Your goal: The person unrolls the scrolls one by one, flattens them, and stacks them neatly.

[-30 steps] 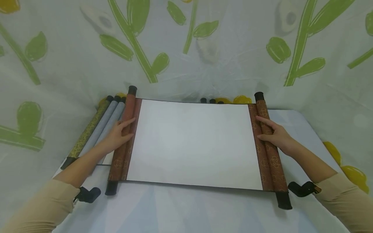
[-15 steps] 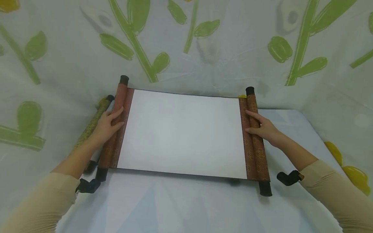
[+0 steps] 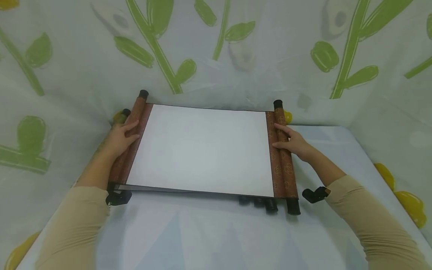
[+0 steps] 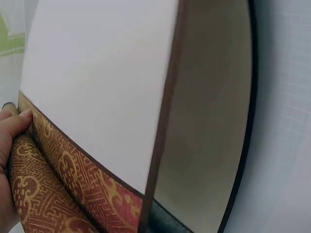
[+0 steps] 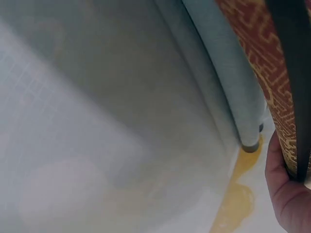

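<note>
A hanging scroll with a blank white sheet (image 3: 202,150) and reddish-brown brocade ends is partly unrolled between both hands in the head view. My left hand (image 3: 118,140) grips its left roll (image 3: 135,112), fingertips on the brocade strip. My right hand (image 3: 297,144) holds the right roll (image 3: 285,165), thumb and fingers around it. Black knobs cap the rods. In the left wrist view, another pale sheet (image 4: 209,107) with a dark edge lies below the scroll. The right wrist view shows blue-grey rolls (image 5: 223,63) beneath the brocade roll (image 5: 272,73).
Several black rod ends (image 3: 271,205) stick out from under the scroll's front edge. Behind my left hand, the black knob (image 3: 126,112) of a yellow-green scroll shows. The pale-clothed table (image 3: 209,240) meets a leaf-printed cloth backdrop (image 3: 270,75).
Both hands have carried the scroll left and farther back, over the other scrolls. The blue-grey rolls at the left are now covered, and rod ends show at its front edge.
</note>
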Motion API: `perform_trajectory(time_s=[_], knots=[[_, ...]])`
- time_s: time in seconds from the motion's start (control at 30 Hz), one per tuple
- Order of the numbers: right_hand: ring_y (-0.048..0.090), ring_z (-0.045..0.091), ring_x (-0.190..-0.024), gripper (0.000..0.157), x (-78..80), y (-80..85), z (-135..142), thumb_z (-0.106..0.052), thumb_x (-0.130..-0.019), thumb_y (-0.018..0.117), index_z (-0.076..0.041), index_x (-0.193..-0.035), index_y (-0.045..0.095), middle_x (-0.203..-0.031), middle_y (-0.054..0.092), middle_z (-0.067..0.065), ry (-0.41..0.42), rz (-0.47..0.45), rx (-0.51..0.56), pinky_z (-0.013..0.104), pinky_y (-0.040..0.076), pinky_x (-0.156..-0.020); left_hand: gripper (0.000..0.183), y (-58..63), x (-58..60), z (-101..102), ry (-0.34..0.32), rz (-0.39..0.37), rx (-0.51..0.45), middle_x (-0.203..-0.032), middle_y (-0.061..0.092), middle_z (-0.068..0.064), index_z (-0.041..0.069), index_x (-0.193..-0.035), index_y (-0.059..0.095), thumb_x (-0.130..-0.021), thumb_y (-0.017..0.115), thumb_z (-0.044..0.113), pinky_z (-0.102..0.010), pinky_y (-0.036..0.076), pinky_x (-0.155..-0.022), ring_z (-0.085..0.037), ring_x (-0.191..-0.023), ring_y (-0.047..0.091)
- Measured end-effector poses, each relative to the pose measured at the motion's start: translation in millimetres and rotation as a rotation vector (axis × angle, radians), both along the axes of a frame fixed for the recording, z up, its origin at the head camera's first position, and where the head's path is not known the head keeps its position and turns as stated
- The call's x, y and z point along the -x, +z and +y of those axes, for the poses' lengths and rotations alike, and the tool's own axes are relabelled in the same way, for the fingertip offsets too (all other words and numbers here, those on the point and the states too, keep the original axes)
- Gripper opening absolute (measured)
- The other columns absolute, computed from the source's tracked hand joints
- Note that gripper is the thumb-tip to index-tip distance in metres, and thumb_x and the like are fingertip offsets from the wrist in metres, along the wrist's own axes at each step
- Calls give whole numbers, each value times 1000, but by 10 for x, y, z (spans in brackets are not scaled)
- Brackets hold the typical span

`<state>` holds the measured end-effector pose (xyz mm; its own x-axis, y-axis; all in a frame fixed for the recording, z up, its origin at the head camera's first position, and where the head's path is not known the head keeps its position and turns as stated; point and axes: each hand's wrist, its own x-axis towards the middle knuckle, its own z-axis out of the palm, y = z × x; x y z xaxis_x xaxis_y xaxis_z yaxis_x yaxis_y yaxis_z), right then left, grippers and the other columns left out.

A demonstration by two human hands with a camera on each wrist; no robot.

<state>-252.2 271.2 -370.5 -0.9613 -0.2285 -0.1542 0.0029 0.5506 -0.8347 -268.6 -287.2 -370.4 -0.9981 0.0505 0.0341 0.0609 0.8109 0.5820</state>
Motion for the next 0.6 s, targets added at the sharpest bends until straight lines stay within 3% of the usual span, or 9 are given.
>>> perform_trajectory(time_s=[0.2, 0.27, 0.4, 0.6], knots=[[8, 45, -141, 79, 37, -147, -1, -16, -91, 63, -16, -153, 14, -156, -1, 23, 5, -53, 20, 61, 24, -107, 56, -162, 76, 0, -33, -33, -9, -146, 15, -39, 10, -149, 25, -99, 49, 19, -68, 21, -102, -56, -133, 17], [7, 45, -141, 78, 48, -194, -13, -17, -91, 62, -16, -153, 14, -156, 0, 23, 6, -58, 18, 61, 24, -107, 56, -206, 86, 7, -49, -34, 27, -144, 16, -40, 9, -149, 25, -99, 48, 18, -68, 22, -102, -56, -132, 18], [6, 46, -141, 78, 69, -293, -35, -19, -91, 62, -16, -153, 14, -156, 0, 24, 1, -80, -11, 62, 21, -107, 54, -337, 95, -1, -92, 10, 100, -136, 24, -43, 12, -149, 28, -99, 47, 23, -66, 28, -99, -58, -125, 27], [5, 46, -141, 78, 88, -413, -55, -20, -91, 62, -14, -153, 14, -156, 2, 24, -3, -102, -28, 63, 18, -108, 51, -465, 66, -3, -115, 60, 154, -131, 30, -45, 4, -145, 33, -98, 49, 14, -65, 29, -99, -58, -123, 29]])
